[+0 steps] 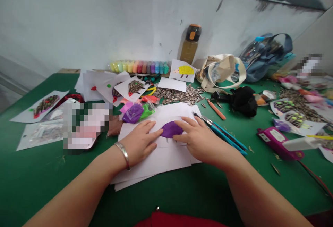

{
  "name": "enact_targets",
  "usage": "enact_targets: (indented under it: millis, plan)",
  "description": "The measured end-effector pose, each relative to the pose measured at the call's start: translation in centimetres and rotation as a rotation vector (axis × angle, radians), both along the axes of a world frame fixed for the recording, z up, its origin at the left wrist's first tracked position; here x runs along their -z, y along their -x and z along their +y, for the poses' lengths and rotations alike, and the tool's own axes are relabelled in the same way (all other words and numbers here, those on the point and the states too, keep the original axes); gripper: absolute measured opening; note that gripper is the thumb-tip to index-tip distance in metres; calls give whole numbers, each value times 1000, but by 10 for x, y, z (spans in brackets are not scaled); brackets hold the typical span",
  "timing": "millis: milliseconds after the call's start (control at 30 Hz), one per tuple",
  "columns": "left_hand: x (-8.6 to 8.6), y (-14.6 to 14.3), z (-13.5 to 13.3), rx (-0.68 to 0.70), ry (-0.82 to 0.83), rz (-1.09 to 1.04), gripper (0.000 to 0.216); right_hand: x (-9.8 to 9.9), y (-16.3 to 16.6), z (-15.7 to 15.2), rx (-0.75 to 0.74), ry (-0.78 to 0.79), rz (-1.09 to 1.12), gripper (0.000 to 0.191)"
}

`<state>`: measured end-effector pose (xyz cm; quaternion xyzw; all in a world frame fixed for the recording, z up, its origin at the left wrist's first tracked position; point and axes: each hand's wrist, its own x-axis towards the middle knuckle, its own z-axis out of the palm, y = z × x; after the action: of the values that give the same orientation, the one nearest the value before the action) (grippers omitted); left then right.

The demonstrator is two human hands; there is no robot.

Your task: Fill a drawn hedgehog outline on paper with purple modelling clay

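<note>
A flat patch of purple clay (170, 129) lies on a sheet of white paper (161, 156) on the green table (52, 182). My left hand (140, 142), with a silver bangle at the wrist, rests on the paper with its fingers stretched flat against the clay's left edge. My right hand (200, 138) lies on the other side, fingers extended and pressing the clay's right edge. Neither hand grips anything. Several more white sheets are stacked under the top one.
Bags of purple, green and pink clay (136, 111) sit just behind the paper, a pile of sunflower seeds (179, 95) beyond. Blue utility knives (223, 133) and an orange pen (216, 110) lie at right. Finished seed pictures, a row of clay pots, a bottle, bags and a magenta device surround them.
</note>
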<state>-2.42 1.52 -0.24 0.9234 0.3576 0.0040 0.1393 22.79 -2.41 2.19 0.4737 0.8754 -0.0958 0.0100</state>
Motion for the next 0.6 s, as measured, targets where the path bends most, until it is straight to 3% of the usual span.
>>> enact_targets:
  millis: [200,367,600]
  plan:
    - [2,1,-2,-14,-36,-18,47,3,1,3,68,-79,10,68]
    - [5,4,-1,9,-70,-20,47,9,8,5,43,-66,-4,56]
    - [7,5,2,25,-92,-28,49,13,25,9,63,-109,43,60]
